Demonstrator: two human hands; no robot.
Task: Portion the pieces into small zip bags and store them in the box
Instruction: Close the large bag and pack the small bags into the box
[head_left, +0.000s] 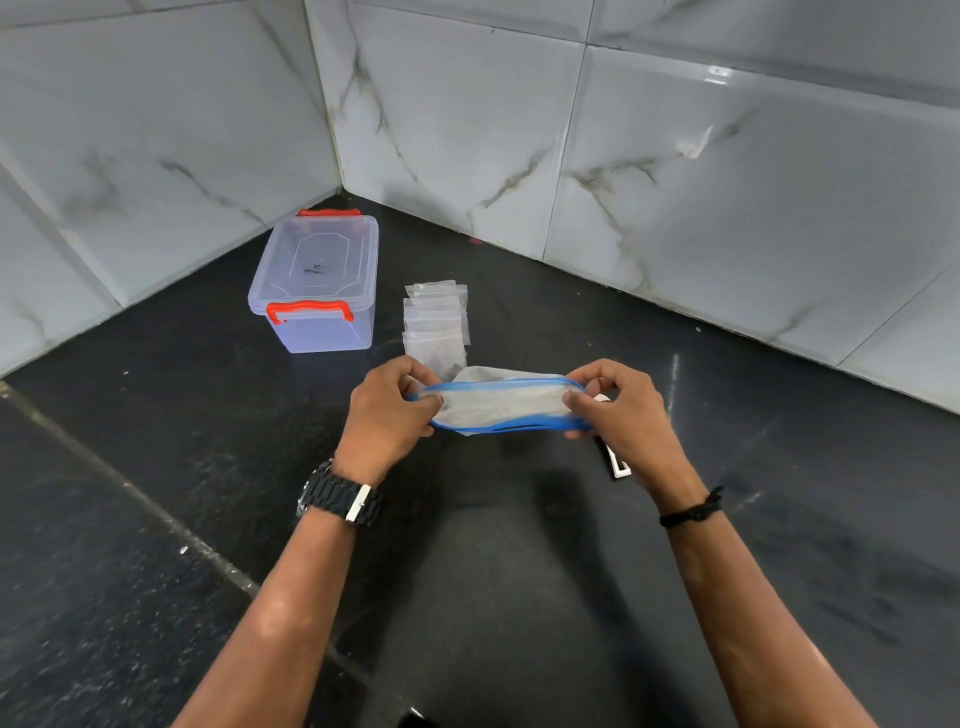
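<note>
Two hands hold one big zip bag (501, 405) up over the black counter (156, 467), each pinching one end of its blue seal strip. Left hand (387, 415) has thumb and curled fingers closed tight on the left end of the strip; right hand (621, 410) does the same on the right end, thumb on the near side, fingers wrapped behind. Seal strip is stretched flat between them, with a thin dark slit along the near edge (mouth looks partly parted, can't tell how far). Bag body is cloudy, contents not readable.

Just behind the bag, a short stack of small zip bags (435, 322) lies flat on the counter, overlapping, nearest one showing something dark inside. Left of that stack, near the wall corner, sits the clear plastic box (317, 283), lid on, orange latches at front and back ends. Box and stack are near each other but apart.

Black watch (337, 493) on the left wrist, thin black band (693, 512) on the right wrist. Small white-and-black thing (618, 465) lies on the counter under the right hand, mostly hidden. Marbled grey wall tiles (727, 182) meet in the corner behind.
</note>
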